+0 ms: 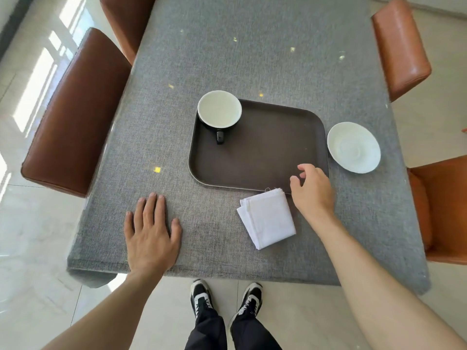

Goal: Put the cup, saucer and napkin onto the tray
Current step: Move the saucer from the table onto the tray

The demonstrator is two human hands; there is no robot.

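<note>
A dark brown tray (265,157) lies in the middle of the grey table. A black cup with a white inside (219,109) stands on the tray's far left corner, its handle pointing toward me. A white saucer (353,147) sits on the tablecloth just right of the tray. A folded white napkin (266,217) lies on the cloth at the tray's near right corner. My right hand (312,190) hovers over that corner beside the napkin, fingers apart, holding nothing. My left hand (151,228) rests flat on the cloth, left of the napkin.
The grey tablecloth (227,59) covers the table, whose near edge is just above my shoes. Brown leather chairs (75,114) stand along the left side and orange ones (401,46) along the right. Pale tiled floor surrounds the table.
</note>
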